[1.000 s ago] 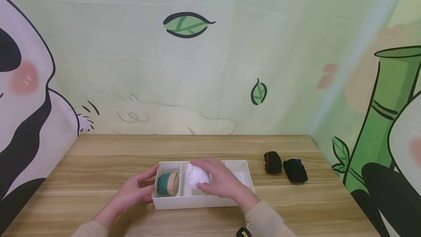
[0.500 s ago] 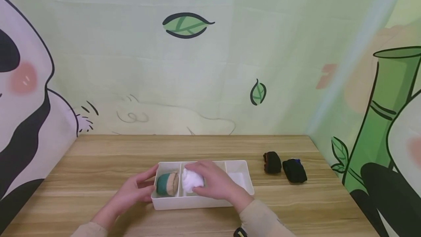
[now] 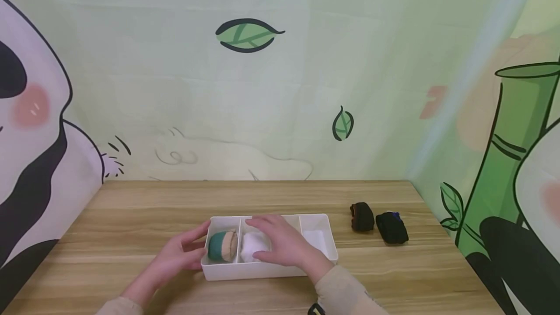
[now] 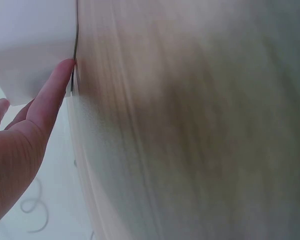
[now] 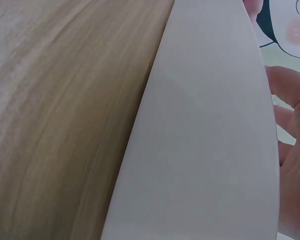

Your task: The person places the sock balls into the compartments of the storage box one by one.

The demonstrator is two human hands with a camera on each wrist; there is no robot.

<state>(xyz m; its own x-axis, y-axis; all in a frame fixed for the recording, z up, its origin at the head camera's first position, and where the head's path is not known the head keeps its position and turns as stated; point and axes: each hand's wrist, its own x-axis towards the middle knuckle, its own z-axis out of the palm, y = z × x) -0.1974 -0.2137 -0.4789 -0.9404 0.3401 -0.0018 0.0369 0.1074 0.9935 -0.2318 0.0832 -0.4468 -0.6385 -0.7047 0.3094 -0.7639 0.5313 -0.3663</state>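
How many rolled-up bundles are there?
4: green-and-tan bundle and white bundle in the white box; one black bundle right of it, another farther right. The right hand covers part of the box, maybe hiding more.

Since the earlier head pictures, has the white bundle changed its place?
Yes. Compared with the box, the white bundle is lower and further left.

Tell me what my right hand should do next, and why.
Probably lift your right hand straight up out of the white box. Its fingers look spread rather than gripping, and the white bundle already sits low in its compartment. Your left hand touches the box's end, which should help keep it steady.
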